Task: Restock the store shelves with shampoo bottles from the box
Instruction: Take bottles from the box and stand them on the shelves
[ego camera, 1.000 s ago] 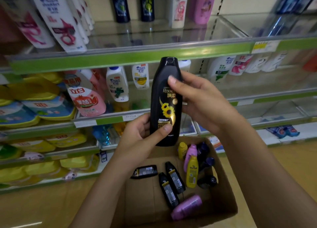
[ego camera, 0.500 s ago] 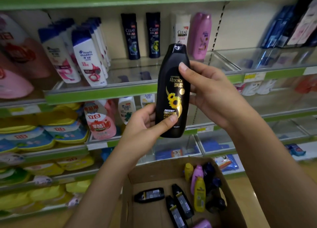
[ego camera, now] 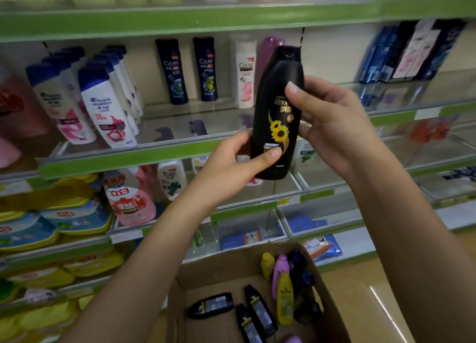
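Since the earlier frames the black Rejoice shampoo bottle [ego camera: 278, 116] has gone up w/ both hands, from just over the cardboard box [ego camera: 332, 299] to level w/ the glass shelf [ego camera: 180, 126] that holds the Clear bottles [ego camera: 172, 72]. Left hand [ego camera: 231, 167] grips the bottle's lower end, thumb across the label front; right hand [ego camera: 332, 126] grips its upper half, thumb on the front, fingers behind. Bottle is upright, long axis near vertical w/ slight tilt, cap up, label facing the person. Shelf lies behind & a bit left of the bottle; bare glass in front of the Clear row. Probably next: push fwd & set it base-down there. More bottles remain in the box, so restock is partway.
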### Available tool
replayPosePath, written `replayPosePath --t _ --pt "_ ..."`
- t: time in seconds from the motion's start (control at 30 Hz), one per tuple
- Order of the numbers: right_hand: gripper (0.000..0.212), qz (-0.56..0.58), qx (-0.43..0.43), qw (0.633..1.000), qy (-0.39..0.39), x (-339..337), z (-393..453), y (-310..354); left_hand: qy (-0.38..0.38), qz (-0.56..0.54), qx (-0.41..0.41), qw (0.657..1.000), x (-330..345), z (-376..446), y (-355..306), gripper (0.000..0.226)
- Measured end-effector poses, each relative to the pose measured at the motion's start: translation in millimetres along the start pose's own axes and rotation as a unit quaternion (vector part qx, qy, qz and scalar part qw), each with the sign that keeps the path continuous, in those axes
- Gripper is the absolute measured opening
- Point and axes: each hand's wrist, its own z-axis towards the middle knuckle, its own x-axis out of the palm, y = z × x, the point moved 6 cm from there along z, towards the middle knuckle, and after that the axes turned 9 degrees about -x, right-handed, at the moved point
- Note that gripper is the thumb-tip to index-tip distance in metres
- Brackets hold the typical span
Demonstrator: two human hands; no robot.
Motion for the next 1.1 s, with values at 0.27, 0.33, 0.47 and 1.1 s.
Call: replayPosePath --t 0.27,0.33,0.47,1.1 --pt "0.03 -0.013 -0.011 1.0 0.0 -85.3 31.8 15.9 -0.013 0.065 0.024 0.998 59.2 68.1 -30.0 0.037" --pt "0.032 -0.013 -0.006 1.0 0.004 -112.1 44.9 14.1 -0.021 0.071 0.02 0.997 78.7 90.2 -32.1 0.037" --pt "0.037 0.003 0.002 1.0 0.006 -164.4 76.6 3.6 -0.049 0.075 0.001 0.996 115.6 143.6 -33.9 0.039" --pt "0.04 -0.028 -0.01 0.997 0.072 -259.1 230.4 -93.7 -0.151 0.116 -0.046 0.981 136.8 328.0 1.2 0.037"
